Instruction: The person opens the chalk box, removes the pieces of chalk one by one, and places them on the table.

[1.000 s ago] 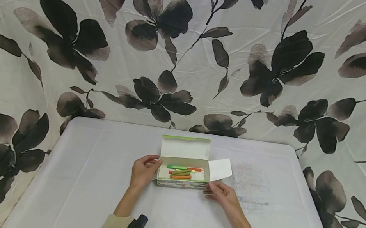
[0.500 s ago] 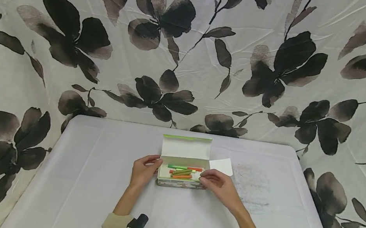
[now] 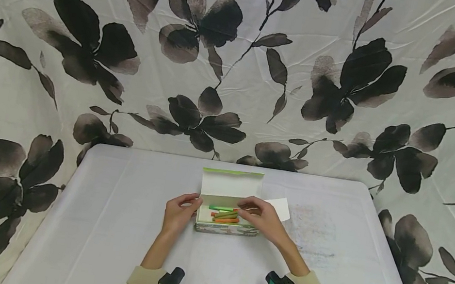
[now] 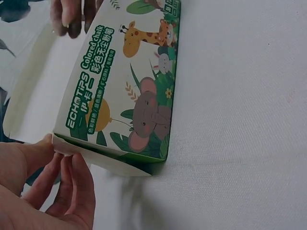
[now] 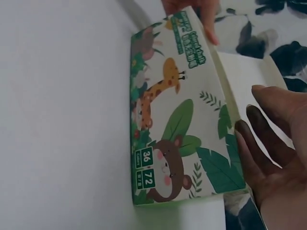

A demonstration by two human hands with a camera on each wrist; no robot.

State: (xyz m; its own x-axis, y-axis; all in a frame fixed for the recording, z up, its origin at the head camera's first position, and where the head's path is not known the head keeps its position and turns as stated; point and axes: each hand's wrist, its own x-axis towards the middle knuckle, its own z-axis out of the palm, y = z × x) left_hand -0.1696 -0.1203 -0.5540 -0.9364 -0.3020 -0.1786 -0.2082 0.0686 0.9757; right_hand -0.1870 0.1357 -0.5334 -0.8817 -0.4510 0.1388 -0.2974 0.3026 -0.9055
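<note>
An open cardboard chalk box (image 3: 226, 230) lies on the table, printed with cartoon animals and the words "Colored chalk". Several chalk sticks (image 3: 225, 219), green, olive, orange and red, lie loose inside it. My left hand (image 3: 178, 214) pinches the box's left end by the corner, with fingertips behind the small end flap (image 4: 108, 164) in the left wrist view. Over the right part of the box is my right hand (image 3: 263, 220), fingers bent loosely down into it beside the chalk. In the right wrist view the box wall (image 5: 165, 115) hides the chalk, and the fingertips are apart.
The box's lid (image 3: 232, 185) stands raised at the back. A white side flap (image 3: 281, 208) sticks out at the right, partly behind my right hand. White cloth covers the table (image 3: 118, 224), with faint smudges at right. A floral curtain (image 3: 279, 91) hangs behind.
My right hand has left the box's front right corner, risen over the rim and moved left and inward above the chalk. The left hand has stayed at the left end.
</note>
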